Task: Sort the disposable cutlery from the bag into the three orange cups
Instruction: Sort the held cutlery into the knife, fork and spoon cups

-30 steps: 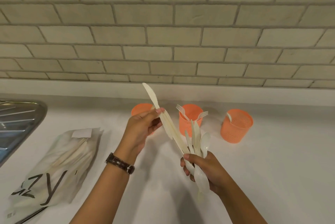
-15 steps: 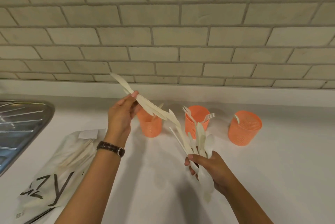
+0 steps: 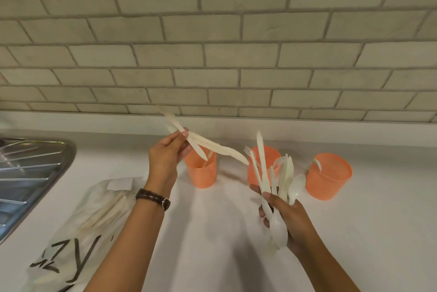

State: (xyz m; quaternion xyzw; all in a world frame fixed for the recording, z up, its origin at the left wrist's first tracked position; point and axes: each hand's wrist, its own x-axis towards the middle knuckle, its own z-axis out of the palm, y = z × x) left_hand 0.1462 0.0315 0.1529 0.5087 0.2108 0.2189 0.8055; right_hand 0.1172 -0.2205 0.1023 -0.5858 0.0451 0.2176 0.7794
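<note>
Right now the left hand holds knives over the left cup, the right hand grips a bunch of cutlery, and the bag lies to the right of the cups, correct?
The head view shows the bag lying left of the cups, beside the sink. The rest stands: the left hand holds knives over the left cup, and the right hand grips a bunch of cutlery.

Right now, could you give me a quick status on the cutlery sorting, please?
Left hand pinches knives above left cup. Right hand grips mixed cutlery bunch. Nothing blocking.
</note>
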